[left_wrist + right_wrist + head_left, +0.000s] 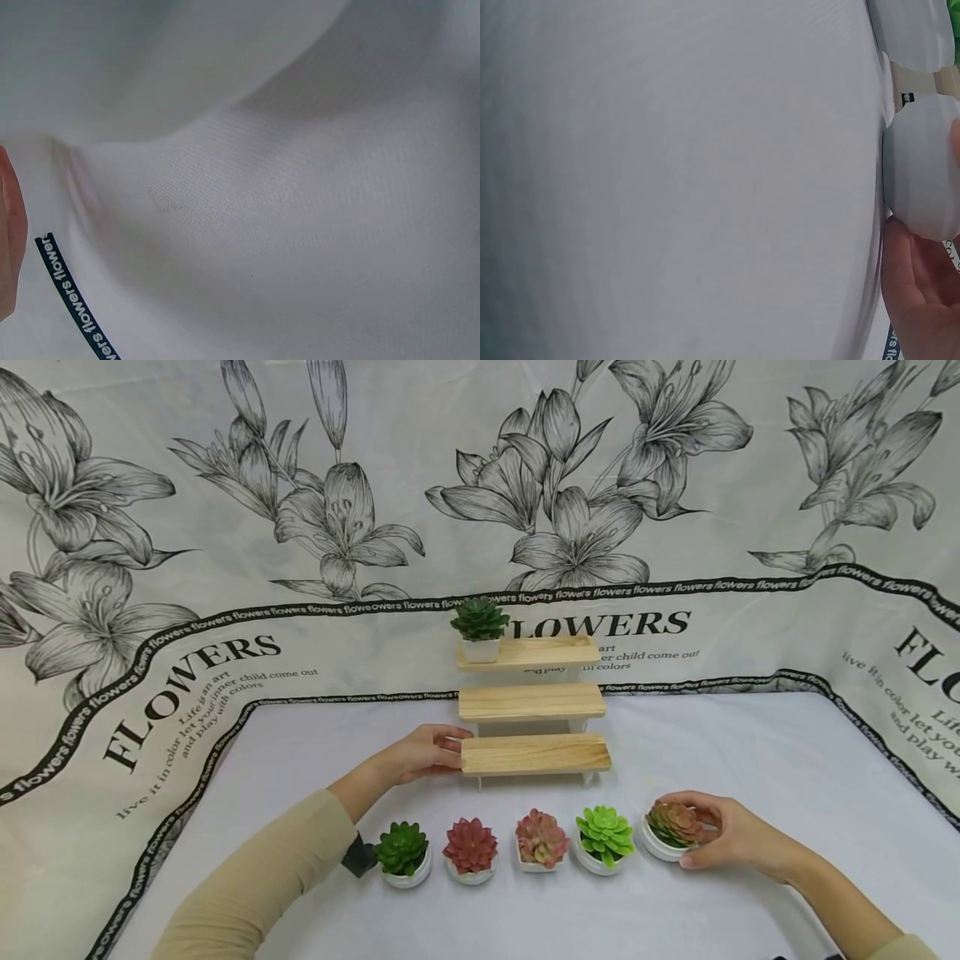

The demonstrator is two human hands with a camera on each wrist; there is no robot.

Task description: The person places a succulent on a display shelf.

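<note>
In the head view, my right hand (738, 839) grips a reddish-brown succulent (675, 823) in a round white pot (666, 850), thumb at the near side and fingers at the far side. The right wrist view shows that pot (922, 169) against the fingers (904, 259). My left hand (416, 755) holds the left end of a three-tier wooden display stand (536, 755) at its lowest board. Only a sliver of left hand (9, 240) shows in the left wrist view. On the top board's left end stands a dark green succulent (480, 620) in a white pot.
In front of the stand, a row of potted succulents lies left of my right hand: bright green (604, 833), pink (542, 837), red (471, 845) and dark green (402, 847). A dark object (359, 857) sits by the left sleeve. Flower-printed cloth (375, 643) rises behind.
</note>
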